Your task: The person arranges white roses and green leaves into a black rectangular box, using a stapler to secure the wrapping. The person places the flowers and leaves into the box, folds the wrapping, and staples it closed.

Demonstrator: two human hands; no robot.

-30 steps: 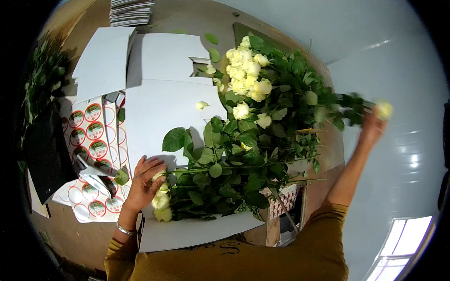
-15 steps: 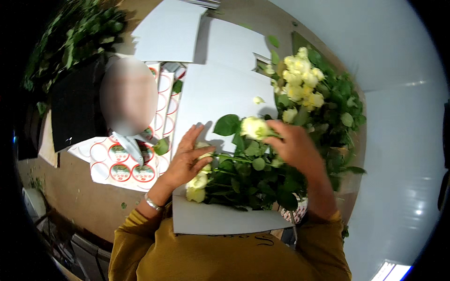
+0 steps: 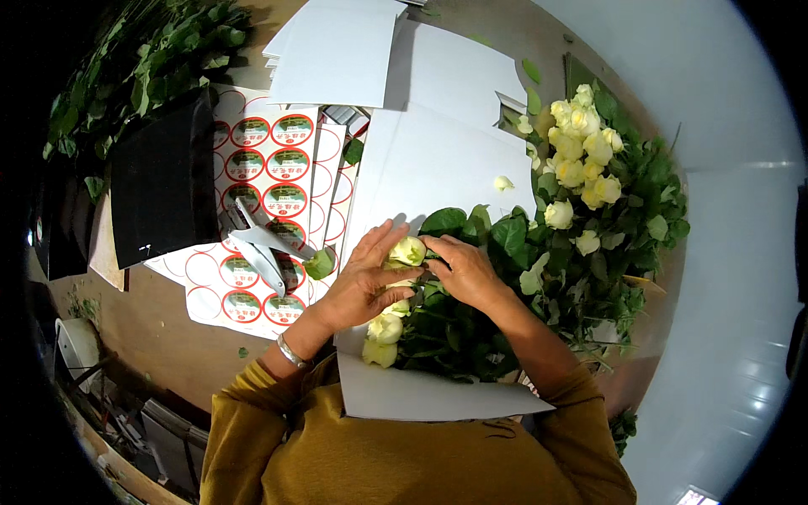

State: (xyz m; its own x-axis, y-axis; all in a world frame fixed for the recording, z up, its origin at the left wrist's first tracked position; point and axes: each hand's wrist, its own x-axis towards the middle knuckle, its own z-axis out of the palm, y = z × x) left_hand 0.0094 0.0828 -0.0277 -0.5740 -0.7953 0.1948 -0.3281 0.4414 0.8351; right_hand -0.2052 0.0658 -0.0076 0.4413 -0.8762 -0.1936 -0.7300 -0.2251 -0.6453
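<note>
My right hand (image 3: 471,273) pinches a pale yellow rose (image 3: 408,251) just behind its head; the fingertips partly hide the stem. On the other side of that bloom lies my left hand (image 3: 353,290), fingers stretched out along the flower heads and touching them. Below my left hand a column of pale yellow roses (image 3: 384,329) rests on a white sheet (image 3: 446,168), heads to the left. Their dark green leaves (image 3: 454,337) spread rightward under my right forearm. The sheet's near edge folds up against my body.
A heap of yellow roses (image 3: 581,151) with foliage lies at the right. Round-label sheets (image 3: 198,303) at left carry a white plier-like tool (image 3: 263,252) beside a black panel (image 3: 164,181). White card sheets (image 3: 337,50) are stacked at the back; leafy stems (image 3: 151,67) fill the far left.
My right hand has brought the rose leftward and down, placing its head against my left hand at the top of the column. A blurred patch over the label sheets is gone, and the view has shifted.
</note>
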